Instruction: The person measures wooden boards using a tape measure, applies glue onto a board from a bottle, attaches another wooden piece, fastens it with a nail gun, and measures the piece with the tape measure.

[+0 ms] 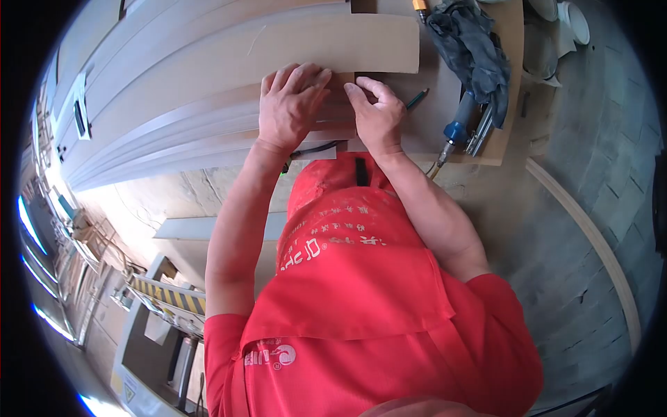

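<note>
Long brown boards [208, 62] lie side by side across the bench in front of me. My left hand [293, 104] rests on the near edge of one board, its fingers bent over and pressed together there. Close by on the right, my right hand [379, 115] has thumb and forefinger brought together at the end of a narrow brown strip [342, 78]; what lies between the fingertips is too small to make out. A dark green pencil [417, 99] lies just right of that hand.
A nail gun with a blue fitting [455, 132] and hose lies at the bench's right, partly under a dark grey cloth [472, 48]. White buckets [573, 24] stand beyond. A wooden strip [590, 229] is on the floor at right; a striped machine [167, 293] stands lower left.
</note>
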Available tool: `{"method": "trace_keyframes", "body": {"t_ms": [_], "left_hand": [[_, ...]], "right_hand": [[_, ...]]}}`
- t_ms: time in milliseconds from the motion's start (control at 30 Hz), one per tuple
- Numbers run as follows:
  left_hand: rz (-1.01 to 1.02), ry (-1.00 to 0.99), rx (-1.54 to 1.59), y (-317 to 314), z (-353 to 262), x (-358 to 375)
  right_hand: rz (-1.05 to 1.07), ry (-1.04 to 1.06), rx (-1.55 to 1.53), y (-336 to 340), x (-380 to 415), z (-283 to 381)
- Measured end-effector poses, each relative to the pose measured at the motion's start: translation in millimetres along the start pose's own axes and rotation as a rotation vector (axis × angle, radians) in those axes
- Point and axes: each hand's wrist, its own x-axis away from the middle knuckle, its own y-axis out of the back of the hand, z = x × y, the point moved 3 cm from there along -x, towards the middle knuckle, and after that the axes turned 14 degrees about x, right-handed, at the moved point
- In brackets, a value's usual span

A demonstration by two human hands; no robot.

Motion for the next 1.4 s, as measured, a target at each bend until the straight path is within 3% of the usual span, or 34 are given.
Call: {"method": "trace_keyframes", "body": {"t_ms": [500,1400], "left_hand": [[-0.079,-0.089,0.069,-13,14,3],[-0.107,-0.038,0.123,-12,16,6]], "right_hand": [[-0.041,0.016,-0.115,-7,3,-10],[0.013,-0.019,-0.045,0,1,-2]]}}
